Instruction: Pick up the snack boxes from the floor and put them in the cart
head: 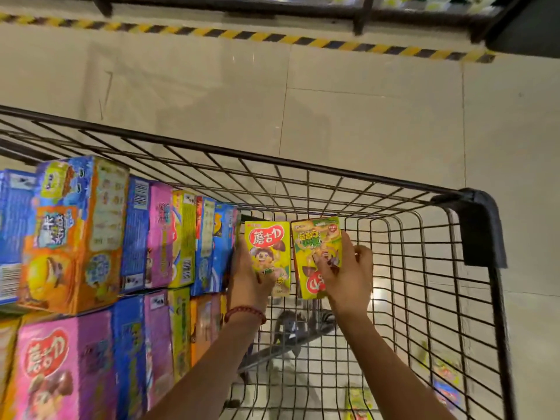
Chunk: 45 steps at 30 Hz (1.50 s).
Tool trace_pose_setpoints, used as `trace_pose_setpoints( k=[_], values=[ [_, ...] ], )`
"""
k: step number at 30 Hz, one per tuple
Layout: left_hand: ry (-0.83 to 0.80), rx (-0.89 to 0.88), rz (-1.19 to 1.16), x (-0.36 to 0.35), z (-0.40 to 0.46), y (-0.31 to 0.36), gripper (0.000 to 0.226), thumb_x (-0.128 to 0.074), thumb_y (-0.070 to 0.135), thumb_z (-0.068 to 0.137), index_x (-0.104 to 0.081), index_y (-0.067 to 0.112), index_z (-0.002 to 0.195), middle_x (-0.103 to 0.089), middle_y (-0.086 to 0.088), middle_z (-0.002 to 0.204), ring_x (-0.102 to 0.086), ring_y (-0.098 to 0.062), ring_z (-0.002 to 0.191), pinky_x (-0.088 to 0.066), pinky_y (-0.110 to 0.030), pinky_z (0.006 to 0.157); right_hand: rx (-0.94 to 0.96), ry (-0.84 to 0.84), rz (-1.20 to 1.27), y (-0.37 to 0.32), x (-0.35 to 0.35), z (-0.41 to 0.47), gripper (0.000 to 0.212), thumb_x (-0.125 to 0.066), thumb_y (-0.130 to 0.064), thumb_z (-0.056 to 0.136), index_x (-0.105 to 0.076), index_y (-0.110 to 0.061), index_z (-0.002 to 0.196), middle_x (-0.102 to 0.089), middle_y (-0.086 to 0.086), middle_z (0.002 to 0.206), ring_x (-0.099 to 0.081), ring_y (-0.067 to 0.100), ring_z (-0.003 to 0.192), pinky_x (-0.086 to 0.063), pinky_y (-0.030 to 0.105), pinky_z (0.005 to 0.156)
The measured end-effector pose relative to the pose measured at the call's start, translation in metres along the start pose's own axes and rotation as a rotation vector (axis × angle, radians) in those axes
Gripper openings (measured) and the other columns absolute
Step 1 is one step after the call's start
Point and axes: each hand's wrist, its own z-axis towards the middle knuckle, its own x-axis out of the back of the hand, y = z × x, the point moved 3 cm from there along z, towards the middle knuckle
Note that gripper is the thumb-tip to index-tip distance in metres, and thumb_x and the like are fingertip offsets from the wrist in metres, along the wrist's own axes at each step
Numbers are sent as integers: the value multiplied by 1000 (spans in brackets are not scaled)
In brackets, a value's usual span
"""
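two yellow snack boxes upright, side by side, inside wire cart

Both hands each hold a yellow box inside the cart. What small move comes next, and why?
Probably slide the left hand and its yellow box against the stacked row, since it hovers beside it; the right hand's box follows.
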Motion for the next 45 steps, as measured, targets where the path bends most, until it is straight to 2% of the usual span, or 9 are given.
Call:
trace_pose_setpoints(
  k=[3,6,13,16,22,26,36,42,45],
  values=[
    [-28,-9,194,5,-1,8,94,-71,24,83,-6,13,151,-9,-3,158,-8,-16,145,-11,-31,117,30,28,12,-7,5,-4,59,-68,-37,84,-46,-23,138,-43,11,127,-45,27,117,-46,34,87],
    [-48,-110,316,16,-7,28,86,-63,27,88,-5,15,151,-9,-4,159,-9,-16,145,-9,-25,114,83,54,-35,-19,17,-11,58,-67,-30,86,-47,-18,138,-45,13,130,-41,28,121,-42,35,91],
    [-35,-522,538,64,-55,108,68,-49,35,94,-16,15,150,-14,-2,158,-8,-16,146,-5,-47,119,251,318,-215,-67,81,-56,55,-73,-25,79,-56,-7,128,-54,17,129,-48,37,118,-45,51,93],
    [-7,-699,702,93,-84,146,63,-40,40,96,-17,19,150,-14,4,158,-7,-14,146,5,-45,116,310,427,-300,-90,122,-82,55,-74,-25,77,-57,-9,127,-55,14,131,-49,38,121,-43,53,96],
    [9,-950,926,132,-155,225,62,-34,42,98,-6,25,151,-8,4,159,-2,-15,146,6,-53,113,349,658,-443,-115,213,-145,51,-72,-29,78,-59,-12,124,-57,9,130,-45,33,120,-41,49,96],
    [78,-1162,897,141,-221,274,59,-37,42,97,-14,27,150,-18,2,156,-10,-17,145,2,-57,112,289,770,-534,-112,284,-198,48,-69,-34,81,-58,-15,124,-56,8,132,-49,33,121,-33,46,101],
    [176,-1546,858,91,-390,328,57,-45,45,92,-29,27,144,-33,3,149,-21,-16,142,-4,-63,110,125,1016,-640,-26,417,-341,47,-68,-31,81,-60,-10,122,-59,14,127,-54,37,116,-41,53,99],
    [6,-1622,823,7,-488,276,58,-44,47,93,-28,28,146,-31,2,151,-23,-15,142,-6,-64,109,-33,1057,-629,97,423,-447,53,-81,-28,69,-66,-8,116,-63,15,121,-59,38,111,-44,57,96],
    [-97,-1638,869,-38,-529,232,59,-41,48,94,-24,28,147,-30,3,152,-23,-14,142,-6,-63,110,-105,1047,-649,169,412,-499,47,-75,-30,74,-65,-7,114,-63,17,117,-60,39,107,-45,54,93]
  ],
)
